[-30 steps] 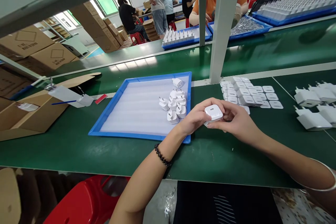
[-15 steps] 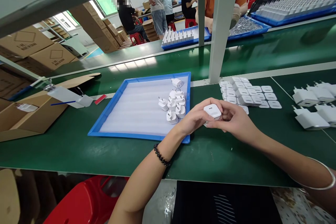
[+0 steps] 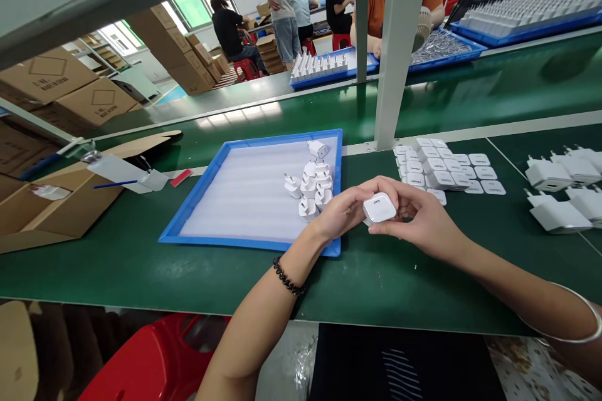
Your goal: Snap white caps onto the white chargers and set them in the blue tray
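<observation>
Head view: at the far left, an open carton [image 3: 89, 203] is set on the green bench [image 3: 197, 279], with a white bottle [image 3: 115, 170] tilted beside it. Next, a blue tray [image 3: 235, 242] is placed flat; its pale liner [image 3: 235, 194] is probably fitted to protect surfaces. White plugs [image 3: 309, 185] are grouped at the tray's right side, presumably for short reach. Just beyond the tray's right edge, the left hand [image 3: 347, 208] is closed around the left side of a white charger [image 3: 379, 208], which is held above the bench. Its lower edge is supported by the thumb of the right hand [image 3: 426, 216], also grasping; the slotted face is thereby left uncovered. Farther right, white blocks [image 3: 442, 166] are stacked closely, apparently to save space, and pronged adapters [image 3: 557, 210] are arranged in rows.
</observation>
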The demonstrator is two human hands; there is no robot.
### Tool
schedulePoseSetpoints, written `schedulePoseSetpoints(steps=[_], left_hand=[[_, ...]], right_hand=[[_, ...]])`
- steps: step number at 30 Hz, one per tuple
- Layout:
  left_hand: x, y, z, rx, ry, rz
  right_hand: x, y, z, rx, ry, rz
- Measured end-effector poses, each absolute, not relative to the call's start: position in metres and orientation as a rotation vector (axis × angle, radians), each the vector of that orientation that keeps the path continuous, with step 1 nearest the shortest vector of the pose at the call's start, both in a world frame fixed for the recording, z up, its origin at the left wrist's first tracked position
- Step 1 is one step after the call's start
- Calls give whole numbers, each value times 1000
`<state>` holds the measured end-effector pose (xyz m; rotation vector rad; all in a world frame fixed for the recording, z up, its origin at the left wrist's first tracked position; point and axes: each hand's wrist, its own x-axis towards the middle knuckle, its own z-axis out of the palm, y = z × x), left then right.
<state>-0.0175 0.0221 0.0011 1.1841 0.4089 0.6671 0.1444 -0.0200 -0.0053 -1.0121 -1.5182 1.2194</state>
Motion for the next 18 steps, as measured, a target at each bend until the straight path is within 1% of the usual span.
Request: schedulePoseSetpoints(steps=[5,10,18], left_hand=[[-19,22,2,1206,384,681],[-16,18,2,1220,453,719],[-10,13,-4,1220,525,835]], right_hand=[[144,-20,-6,-1039,-1552,1163],[144,-21,-7,-1088,-1592,1109],[144,-19,-11,-1086,-1579,1144]])
